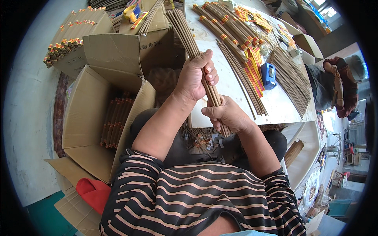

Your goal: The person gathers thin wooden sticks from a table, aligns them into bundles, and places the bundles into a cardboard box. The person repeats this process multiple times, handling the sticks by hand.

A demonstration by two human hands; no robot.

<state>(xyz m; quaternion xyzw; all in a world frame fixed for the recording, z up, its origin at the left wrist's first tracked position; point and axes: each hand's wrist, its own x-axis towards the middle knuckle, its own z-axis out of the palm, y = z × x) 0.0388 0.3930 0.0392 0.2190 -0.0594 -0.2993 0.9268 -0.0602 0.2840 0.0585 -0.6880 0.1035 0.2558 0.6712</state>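
A bundle of long brown incense sticks [184, 31] slants from the upper left down toward my lap. My left hand [197, 76] is wrapped round its middle, thumb on top. Lower down, my right hand [226, 114] grips the same bundle near its lower end. Just right of my hands, on the white table [204, 114], lie loose incense sticks [240, 74] and red-and-yellow paper labels [254, 72]. A blue tape dispenser [269, 76] stands beside the labels. Banded incense bundles [224, 23] are lined up toward the table's far end.
At my left an open cardboard box [84, 114] holds several banded bundles [116, 120]. Another stack of bundles [75, 35] rests farther back. A yellow tape roll [130, 13] lies on a carton. Loose sticks [291, 78] fan out at the table's right; another person [338, 84] is beyond.
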